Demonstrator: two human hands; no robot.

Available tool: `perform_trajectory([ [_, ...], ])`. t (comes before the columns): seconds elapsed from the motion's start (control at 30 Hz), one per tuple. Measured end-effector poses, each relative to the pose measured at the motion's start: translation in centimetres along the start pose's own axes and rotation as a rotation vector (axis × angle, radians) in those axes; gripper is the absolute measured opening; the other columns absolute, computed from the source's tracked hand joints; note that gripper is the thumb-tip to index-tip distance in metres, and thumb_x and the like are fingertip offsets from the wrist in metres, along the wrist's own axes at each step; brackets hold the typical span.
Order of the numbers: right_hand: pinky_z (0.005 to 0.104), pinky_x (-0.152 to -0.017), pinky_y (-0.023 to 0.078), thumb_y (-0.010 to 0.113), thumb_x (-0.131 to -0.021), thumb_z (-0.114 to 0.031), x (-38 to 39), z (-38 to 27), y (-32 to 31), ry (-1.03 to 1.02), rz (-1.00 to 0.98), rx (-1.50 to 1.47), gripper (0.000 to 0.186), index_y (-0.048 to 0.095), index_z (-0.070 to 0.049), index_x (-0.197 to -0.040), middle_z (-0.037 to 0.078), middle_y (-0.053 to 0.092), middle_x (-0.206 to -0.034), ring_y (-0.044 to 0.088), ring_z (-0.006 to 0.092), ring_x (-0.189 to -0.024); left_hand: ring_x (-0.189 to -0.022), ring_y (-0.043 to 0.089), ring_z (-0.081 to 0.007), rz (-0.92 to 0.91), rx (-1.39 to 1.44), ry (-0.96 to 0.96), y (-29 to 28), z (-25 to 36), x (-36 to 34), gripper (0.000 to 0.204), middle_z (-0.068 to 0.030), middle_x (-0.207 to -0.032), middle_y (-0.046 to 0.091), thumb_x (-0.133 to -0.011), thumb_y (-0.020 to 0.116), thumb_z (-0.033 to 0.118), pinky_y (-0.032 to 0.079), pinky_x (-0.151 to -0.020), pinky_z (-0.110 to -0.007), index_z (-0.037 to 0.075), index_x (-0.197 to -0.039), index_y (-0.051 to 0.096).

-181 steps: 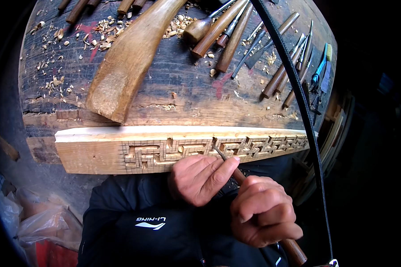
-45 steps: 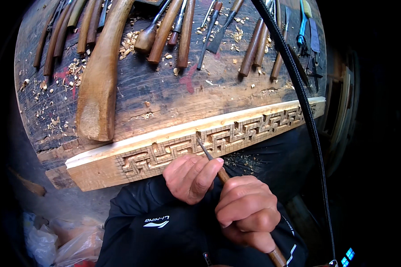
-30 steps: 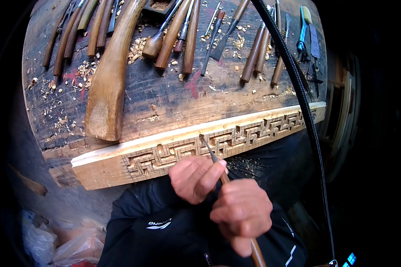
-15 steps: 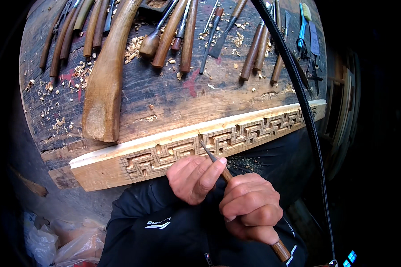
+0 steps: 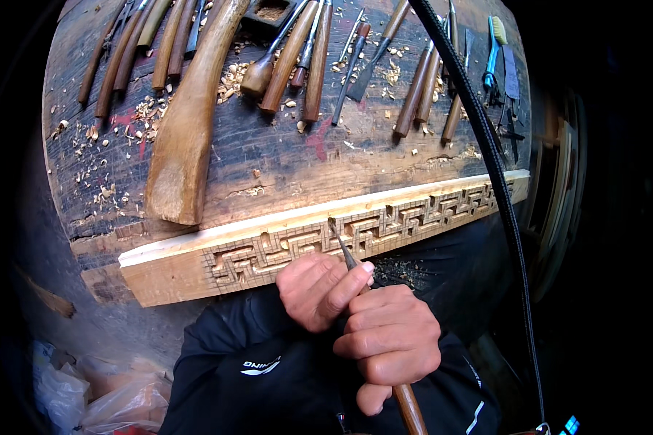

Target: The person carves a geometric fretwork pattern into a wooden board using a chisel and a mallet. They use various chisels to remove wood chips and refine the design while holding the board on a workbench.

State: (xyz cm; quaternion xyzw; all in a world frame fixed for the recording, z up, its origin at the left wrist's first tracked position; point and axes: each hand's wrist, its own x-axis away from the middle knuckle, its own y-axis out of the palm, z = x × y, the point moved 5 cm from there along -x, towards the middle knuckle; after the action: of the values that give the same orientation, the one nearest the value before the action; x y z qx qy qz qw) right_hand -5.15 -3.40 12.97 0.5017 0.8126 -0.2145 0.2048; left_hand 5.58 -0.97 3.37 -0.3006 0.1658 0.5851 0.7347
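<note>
A long pale wooden board (image 5: 168, 281) lies along the near edge of the bench, its face cut with a geometric fretwork pattern over a pencilled grid. My right hand (image 5: 390, 337) is wrapped round the brown wooden handle of a carving chisel (image 5: 410, 410). Its narrow steel blade slants up and left, the tip at a recess near the board's upper edge. My left hand (image 5: 316, 291) pinches the chisel's shank near the handle, its knuckles against the lower edge of the board.
A wooden mallet (image 5: 183, 156) lies left on the workbench (image 5: 268, 163). Several wooden-handled chisels (image 5: 318, 72), shavings and a blue brush (image 5: 494, 51) are spread along the back. A black braided cable (image 5: 497, 159) hangs across the right side. Plastic bags (image 5: 62, 388) sit low at left.
My right hand has shifted left and the chisel stands steeper, its handle end swung left. My left hand keeps its pinch on the shank. The whole view has shifted slightly.
</note>
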Motion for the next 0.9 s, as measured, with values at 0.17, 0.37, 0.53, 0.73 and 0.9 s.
perform_trajectory([
  [0.17,0.0335,-0.043,0.033,0.071,-0.114,-0.041,-0.4,0.4,-0.6,0.016,-0.073,-0.063,0.065,0.052,-0.005,-0.063,0.012,0.066,-0.071,0.051,0.0184,-0.045,-0.074,0.077,-0.024,0.029,-0.024,0.017,0.0,0.0,0.0,0.054,-0.0096,-0.089,0.076,-0.099,0.078,0.006,0.06,-0.061,-0.036,-0.007,-0.147,0.06],
  [0.37,0.0346,-0.045,0.037,0.081,-0.106,-0.042,-1.4,1.8,-0.8,0.08,-0.244,-0.155,0.061,0.053,-0.008,-0.064,0.008,0.063,-0.07,0.056,0.0203,-0.049,-0.07,0.078,-0.0251,0.109,-0.075,-0.058,0.1,-0.1,0.3,0.047,-0.0093,-0.087,0.078,-0.099,0.084,0.009,0.059,-0.058,-0.036,-0.006,-0.138,0.061],
  [0.53,0.0323,-0.05,0.044,0.083,-0.104,-0.043,0.7,-0.2,0.9,-0.002,-0.191,0.07,0.059,0.054,-0.008,-0.066,0.012,0.072,-0.078,0.064,0.021,-0.056,-0.076,0.082,-0.0259,0.142,-0.031,-0.028,-0.1,0.3,0.2,0.044,-0.011,-0.091,0.081,-0.099,0.086,0.009,0.062,-0.059,-0.035,-0.002,-0.131,0.058],
  [0.73,0.0342,-0.049,0.057,0.068,-0.115,-0.048,3.0,-4.2,-0.4,-0.061,-0.107,0.138,0.059,0.057,-0.002,-0.079,0.019,0.073,-0.081,0.074,0.0275,-0.061,-0.087,0.085,-0.0302,-0.072,0.156,0.059,0.8,1.7,0.0,0.054,-0.0164,-0.106,0.084,-0.101,0.082,0.014,0.068,-0.069,-0.041,-0.001,-0.144,0.053],
  [0.9,0.0338,-0.043,0.032,0.072,-0.111,-0.05,5.4,-3.3,-2.1,-0.045,0.106,-0.208,0.07,0.052,-0.003,-0.063,0.023,0.069,-0.072,0.053,0.0225,-0.044,-0.069,0.073,-0.0184,-0.092,-0.039,0.125,1.9,2.4,0.0,0.053,-0.0046,-0.082,0.071,-0.094,0.088,0.012,0.058,-0.062,-0.029,-0.004,-0.14,0.067],
])
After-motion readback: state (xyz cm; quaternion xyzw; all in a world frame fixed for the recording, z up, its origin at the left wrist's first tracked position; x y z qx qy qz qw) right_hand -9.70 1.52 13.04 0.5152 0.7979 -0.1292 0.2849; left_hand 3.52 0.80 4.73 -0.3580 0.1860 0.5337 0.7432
